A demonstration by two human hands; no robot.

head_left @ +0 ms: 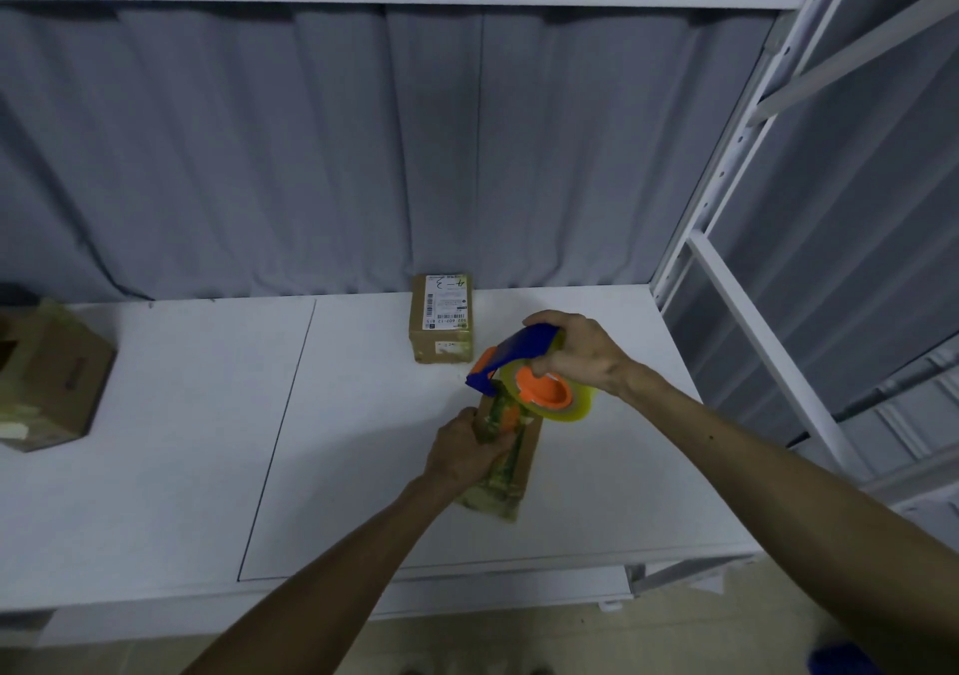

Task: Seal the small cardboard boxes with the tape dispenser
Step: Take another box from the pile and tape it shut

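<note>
Nearest to me, both forearms reach out over the near edge of the white bench (181, 441), the left one coming up from the middle and the right one slanting in from the right. My left hand (462, 449) grips the small cardboard box (521, 462) from its left side, fingers (495, 449) curled over the top to pin it flat on the bench. My right hand (576, 350) is raised just beyond the box's far end, wrist bent, fingers (539, 319) wrapped around the blue handle of the tape dispenser (519, 368), whose mouth tips down towards that end. Glossy yellowish tape already lies along the top of this box and over its near end, so I judge the strip mostly laid, with the cut at the far end and a press-down left to do. A second small box (441, 321), with a white label, sits farther off against the grey curtain (259, 155), apart from my hands; whether its seam is taped I cannot tell. At far left a larger box (52, 378) with loose tape strips looks open, so more sealing probably remains.
</note>
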